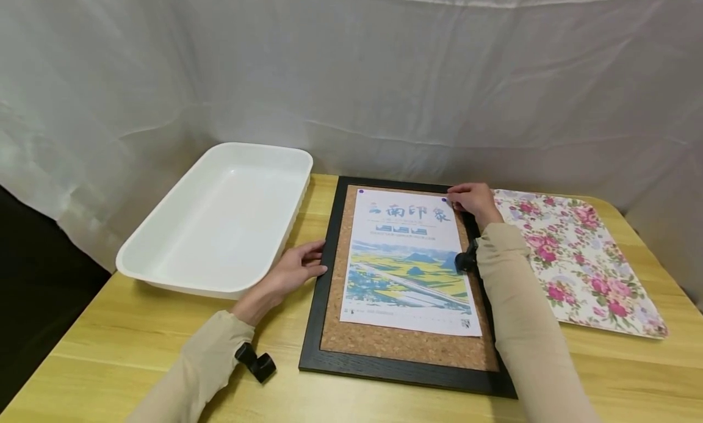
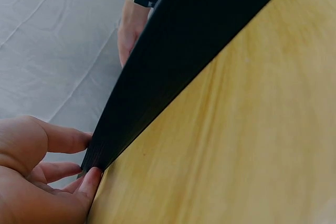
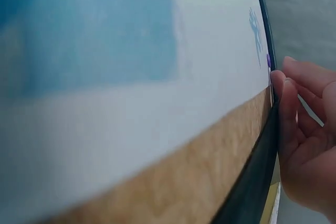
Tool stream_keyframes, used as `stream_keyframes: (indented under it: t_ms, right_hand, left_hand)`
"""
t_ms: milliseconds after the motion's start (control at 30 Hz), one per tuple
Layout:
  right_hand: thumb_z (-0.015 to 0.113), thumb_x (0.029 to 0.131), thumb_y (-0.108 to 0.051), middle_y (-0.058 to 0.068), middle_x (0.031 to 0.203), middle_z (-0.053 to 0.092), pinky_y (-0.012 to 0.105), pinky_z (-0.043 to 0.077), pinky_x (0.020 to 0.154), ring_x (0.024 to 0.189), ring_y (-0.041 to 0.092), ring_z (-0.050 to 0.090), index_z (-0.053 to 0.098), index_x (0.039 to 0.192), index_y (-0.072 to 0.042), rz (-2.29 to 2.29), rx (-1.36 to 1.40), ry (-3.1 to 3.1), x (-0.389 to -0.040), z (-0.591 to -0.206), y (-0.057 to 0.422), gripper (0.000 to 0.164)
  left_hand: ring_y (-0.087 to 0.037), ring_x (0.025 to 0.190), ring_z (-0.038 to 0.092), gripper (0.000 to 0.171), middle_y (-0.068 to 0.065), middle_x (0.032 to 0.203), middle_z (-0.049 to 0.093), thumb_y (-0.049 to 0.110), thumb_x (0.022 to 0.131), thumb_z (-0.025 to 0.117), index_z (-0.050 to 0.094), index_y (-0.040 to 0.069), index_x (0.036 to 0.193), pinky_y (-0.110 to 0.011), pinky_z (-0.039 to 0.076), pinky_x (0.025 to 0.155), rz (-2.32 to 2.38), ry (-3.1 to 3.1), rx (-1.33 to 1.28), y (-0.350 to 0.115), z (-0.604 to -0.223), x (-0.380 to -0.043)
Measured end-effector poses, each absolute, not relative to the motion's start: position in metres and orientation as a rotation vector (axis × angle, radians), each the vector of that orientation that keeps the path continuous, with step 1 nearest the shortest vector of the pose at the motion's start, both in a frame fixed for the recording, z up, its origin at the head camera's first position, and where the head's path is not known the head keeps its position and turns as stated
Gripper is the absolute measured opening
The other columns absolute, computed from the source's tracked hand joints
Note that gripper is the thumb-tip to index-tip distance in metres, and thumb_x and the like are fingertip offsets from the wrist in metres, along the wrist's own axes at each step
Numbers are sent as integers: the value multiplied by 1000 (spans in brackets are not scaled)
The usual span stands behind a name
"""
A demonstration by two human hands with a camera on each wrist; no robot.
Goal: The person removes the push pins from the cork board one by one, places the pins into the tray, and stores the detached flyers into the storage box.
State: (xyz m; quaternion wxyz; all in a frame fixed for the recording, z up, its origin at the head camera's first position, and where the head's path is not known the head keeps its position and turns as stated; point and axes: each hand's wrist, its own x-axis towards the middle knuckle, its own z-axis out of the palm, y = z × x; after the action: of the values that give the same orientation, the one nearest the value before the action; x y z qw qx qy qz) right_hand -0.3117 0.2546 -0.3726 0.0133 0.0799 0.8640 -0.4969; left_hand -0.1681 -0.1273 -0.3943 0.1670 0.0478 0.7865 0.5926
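Observation:
A black-framed cork board lies flat on the table. On it is a landscape poster with two purple pushpins at its top corners, the left one and the right one. My left hand rests against the outer left side of the frame. In the left wrist view its fingertips touch the black frame, fairly straight. My right hand is at the top right corner, fingertips drawn together beside the right pushpin. Whether they grip the pin, the paper corner or the frame edge cannot be made out.
A white plastic tray stands left of the board, close behind my left forearm. To the right lies a floral tray, partly covered by my right arm. Wood-grain table shows in front, and a grey curtain hangs behind.

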Motion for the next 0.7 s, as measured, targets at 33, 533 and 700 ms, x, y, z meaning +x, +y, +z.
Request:
stream_keyframes:
  t_ms: [33, 533, 700]
  right_hand:
    - [60, 96, -13, 24, 117, 59, 20, 51, 66, 79, 16, 56, 63, 121, 7, -1539, 240, 2693, -311, -373, 255, 32]
    - [65, 93, -9, 23, 104, 64, 20, 50, 62, 70, 14, 57, 66, 113, 9, -1467, 83, 2755, -309, -376, 256, 27]
    - [64, 93, -8, 22, 104, 63, 20, 49, 62, 73, 18, 56, 67, 113, 8, -1402, 104, 2767, -309, -372, 252, 26]
  left_hand:
    - [-36, 128, 45, 60, -23, 139, 44, 0, 95, 59, 33, 2, 150, -39, 45, 101, 1687, 2239, 135, -127, -394, -168]
    - [-36, 128, 45, 60, -23, 139, 44, 0, 95, 59, 33, 1, 149, -40, 45, 101, 1678, 2244, 128, -126, -394, -168]
    - [-36, 128, 45, 60, -23, 139, 44, 1, 95, 59, 33, 2, 150, -39, 45, 101, 1665, 2256, 121, -126, -393, -168]
